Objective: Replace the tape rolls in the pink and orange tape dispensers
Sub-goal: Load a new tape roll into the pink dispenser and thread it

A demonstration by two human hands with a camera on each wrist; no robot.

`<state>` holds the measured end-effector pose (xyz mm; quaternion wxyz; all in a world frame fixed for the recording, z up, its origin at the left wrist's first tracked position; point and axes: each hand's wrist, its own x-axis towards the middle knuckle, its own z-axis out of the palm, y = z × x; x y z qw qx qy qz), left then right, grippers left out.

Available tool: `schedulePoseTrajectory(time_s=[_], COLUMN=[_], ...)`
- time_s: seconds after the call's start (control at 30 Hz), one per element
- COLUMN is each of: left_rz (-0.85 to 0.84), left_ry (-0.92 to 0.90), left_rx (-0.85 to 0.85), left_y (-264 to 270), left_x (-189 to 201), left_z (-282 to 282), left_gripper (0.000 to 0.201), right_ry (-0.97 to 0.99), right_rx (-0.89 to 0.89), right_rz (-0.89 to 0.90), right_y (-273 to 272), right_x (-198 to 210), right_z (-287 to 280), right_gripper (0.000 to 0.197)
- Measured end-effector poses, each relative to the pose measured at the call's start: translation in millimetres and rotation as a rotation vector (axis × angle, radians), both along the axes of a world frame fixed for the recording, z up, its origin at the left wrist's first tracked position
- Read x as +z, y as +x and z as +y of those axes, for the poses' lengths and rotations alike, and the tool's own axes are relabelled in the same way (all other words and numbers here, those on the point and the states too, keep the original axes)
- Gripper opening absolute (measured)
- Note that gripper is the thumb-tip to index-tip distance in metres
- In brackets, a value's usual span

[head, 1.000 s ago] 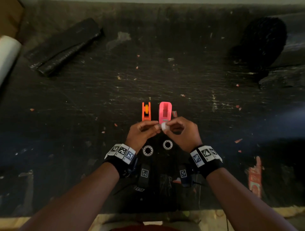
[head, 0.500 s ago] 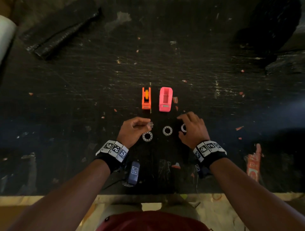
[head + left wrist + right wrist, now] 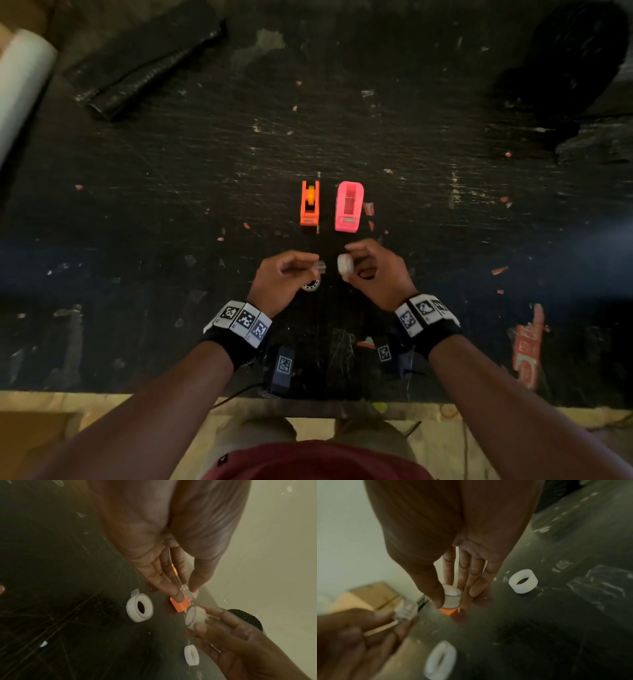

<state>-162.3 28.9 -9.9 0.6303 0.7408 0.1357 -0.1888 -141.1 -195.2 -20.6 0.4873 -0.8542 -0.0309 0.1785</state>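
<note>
Hands are raised side by side above the table (image 3: 171, 240), close together but not touching. Left hand (image 3: 284, 277) pinches a small clear spindle (image 3: 319, 266) between thumb and forefinger, its end pointing toward the right hand. Right hand (image 3: 373, 270) grips a white tape roll (image 3: 344, 263) between thumb and fingers, one flat face turned toward the spindle; whether the bore lines up with it cannot be told from these views. Gap between spindle and roll is small, so the coming move appears to be a short sideways closing, spindle axis running hand to hand. Pink dispenser (image 3: 348, 206) stands just beyond the right hand, cradle empty, long axis running away from the person; the right hand is the nearer. Orange dispenser (image 3: 310, 204) stands just beyond the left hand, parallel, with a yellow hub seated in it. Spare roll (image 3: 311, 285) lies under the left hand. Another roll (image 3: 523, 581) lies flat beside the right hand.
</note>
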Motion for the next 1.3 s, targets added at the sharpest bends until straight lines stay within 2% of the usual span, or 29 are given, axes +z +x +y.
schedulePoseTrajectory(time_s=[0.13, 0.37, 0.63, 0.87, 1.07, 1.3], left_rz=[-0.013, -0.059, -0.106, -0.122, 0.079, 0.117], left_ry=[-0.018, -0.037, -0.009, -0.026, -0.243, -0.243], left_rx=[-0.042, -0.087, -0.068, -0.091, -0.058, -0.01], left_y=[-3.4, -8.2, -11.8, -8.0, -6.7, -4.1], left_x=[4.4, 11.9, 15.7, 20.4, 27.2, 27.7], left_z=[-0.3, -7.3, -12.2, -13.3, -8.5, -8.1], left_gripper=[0.031, 0.032, 0.027, 0.034, 0.028, 0.033], right_ry=[0.28, 0.432, 0.462, 0.455, 0.486, 0.482], right_rx=[-0.1, -0.152, -0.153, -0.13, -0.114, -0.067], right_rz=[0.141, 0.201, 0.183, 0.139, 0.102, 0.096], right_y=[-14.6, -30.1, -34.8, -33.5, -30.1, -26.7], right_x=[10.0, 11.1, 16.6, 25.0, 30.3, 36.6], right_z=[1.1, 8.0, 9.8, 10.0, 7.8, 8.3], right_gripper=[0.047, 0.047, 0.045, 0.045, 0.045, 0.046])
